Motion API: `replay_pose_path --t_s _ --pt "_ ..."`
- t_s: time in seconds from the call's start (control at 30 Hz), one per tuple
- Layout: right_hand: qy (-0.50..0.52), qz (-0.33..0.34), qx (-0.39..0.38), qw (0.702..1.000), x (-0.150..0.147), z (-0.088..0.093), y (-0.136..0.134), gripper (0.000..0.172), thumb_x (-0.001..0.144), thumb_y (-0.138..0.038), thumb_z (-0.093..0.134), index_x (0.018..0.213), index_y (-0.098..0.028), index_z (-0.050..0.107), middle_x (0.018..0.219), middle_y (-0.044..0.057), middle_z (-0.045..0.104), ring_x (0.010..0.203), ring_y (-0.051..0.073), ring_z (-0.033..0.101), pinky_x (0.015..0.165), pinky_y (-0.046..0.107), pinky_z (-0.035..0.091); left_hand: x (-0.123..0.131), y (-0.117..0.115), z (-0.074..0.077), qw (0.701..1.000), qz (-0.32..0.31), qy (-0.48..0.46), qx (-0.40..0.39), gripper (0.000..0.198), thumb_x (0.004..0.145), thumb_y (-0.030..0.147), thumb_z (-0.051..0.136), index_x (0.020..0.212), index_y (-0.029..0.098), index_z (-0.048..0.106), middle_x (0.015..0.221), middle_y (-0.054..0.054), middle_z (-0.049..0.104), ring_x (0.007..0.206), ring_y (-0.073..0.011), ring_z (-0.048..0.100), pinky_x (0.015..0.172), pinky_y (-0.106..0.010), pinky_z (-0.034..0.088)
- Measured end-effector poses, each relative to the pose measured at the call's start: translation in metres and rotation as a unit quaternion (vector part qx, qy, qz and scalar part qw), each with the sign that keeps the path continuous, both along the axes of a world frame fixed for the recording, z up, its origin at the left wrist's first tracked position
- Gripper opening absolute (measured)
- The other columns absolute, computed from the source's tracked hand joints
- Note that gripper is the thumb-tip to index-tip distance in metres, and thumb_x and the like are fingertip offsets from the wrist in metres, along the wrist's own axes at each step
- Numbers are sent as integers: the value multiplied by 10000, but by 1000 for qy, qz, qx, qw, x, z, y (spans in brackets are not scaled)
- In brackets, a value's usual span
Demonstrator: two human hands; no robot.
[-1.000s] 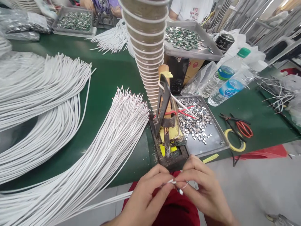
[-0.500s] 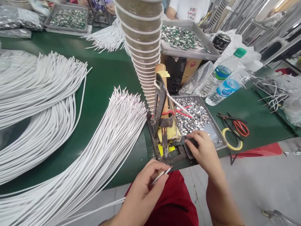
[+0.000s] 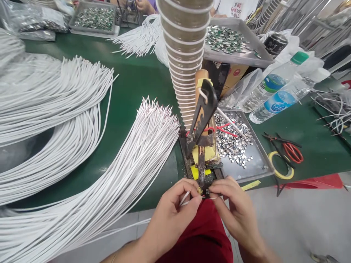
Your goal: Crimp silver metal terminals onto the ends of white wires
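Note:
Between the thumb and fingers of my left hand (image 3: 178, 208) is a white cable (image 3: 184, 197), its stripped end pointing right. Close beside it, my right hand (image 3: 236, 204) is closed in a pinch at the cable's end; a tiny dark piece shows at the fingertips, too small to name. Both hands meet just below the tip of a soldering iron (image 3: 201, 164), which hangs tip-down with its wooden handle in a black stand (image 3: 201, 113). A thick bundle of white cables (image 3: 131, 160) lies to the left, its cut ends facing the iron.
A tray (image 3: 260, 160) of small metal connectors sits right of the stand. Beyond are a ribbed hose (image 3: 183, 54), two water bottles (image 3: 276, 104), pliers (image 3: 293, 151) and a yellow tape roll (image 3: 274, 170). More cables (image 3: 55, 98) lie at left. Other people sit across the table.
My right hand has left the edge of the connector tray and come down and left to meet my left hand. The left hand's cable end has moved under the iron's tip. The view has shifted left.

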State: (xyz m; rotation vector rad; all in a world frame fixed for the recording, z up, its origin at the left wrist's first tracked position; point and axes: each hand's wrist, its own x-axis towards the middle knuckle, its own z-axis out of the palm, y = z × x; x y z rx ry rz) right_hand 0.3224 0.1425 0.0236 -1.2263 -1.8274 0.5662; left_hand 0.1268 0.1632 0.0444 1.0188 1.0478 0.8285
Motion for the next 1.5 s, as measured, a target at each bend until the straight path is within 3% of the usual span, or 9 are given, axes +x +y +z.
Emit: replay_pose_path --t_s 0.43,0.63,0.77,1.23,1.5 --pt "-30 -4 52 998 -7 4 -5 317 973 -12 619 1187 -230 703 980 43 716 855 176 677 742 312 596 0 6 7 998 15 -16 -52 170 851 213 712 716 223 609 829 -10 664 843 -191 639 812 -292 542" --pt "-63 -41 110 991 -8 -1 -10 301 961 -3 621 1178 -207 667 1114 80 746 1020 190 760 874 313 657 -1 8 5 998 24 -13 -50 172 866 226 723 727 216 622 951 -40 736 912 -198 671 922 -324 557" --pt "-73 -36 123 989 -9 -6 -11 313 948 3 649 1183 -204 666 1129 91 778 1027 199 784 887 330 670 0 11 5 998 37 -20 -50 192 858 213 740 712 216 614 963 -41 745 940 -209 688 950 -337 555" --pt "-93 -41 160 982 -15 -4 -3 271 944 8 674 1151 -167 686 1101 108 776 1000 199 785 869 324 669 -2 12 10 998 56 -4 -40 143 846 214 744 739 209 649 981 -42 750 867 -180 709 751 -246 572" --pt "-116 -49 155 980 -22 6 -1 198 973 -25 634 1109 -164 666 1066 95 742 991 173 754 902 282 652 -2 4 1 998 55 10 33 129 881 156 689 771 211 653 971 -45 790 825 -160 706 757 -233 569"
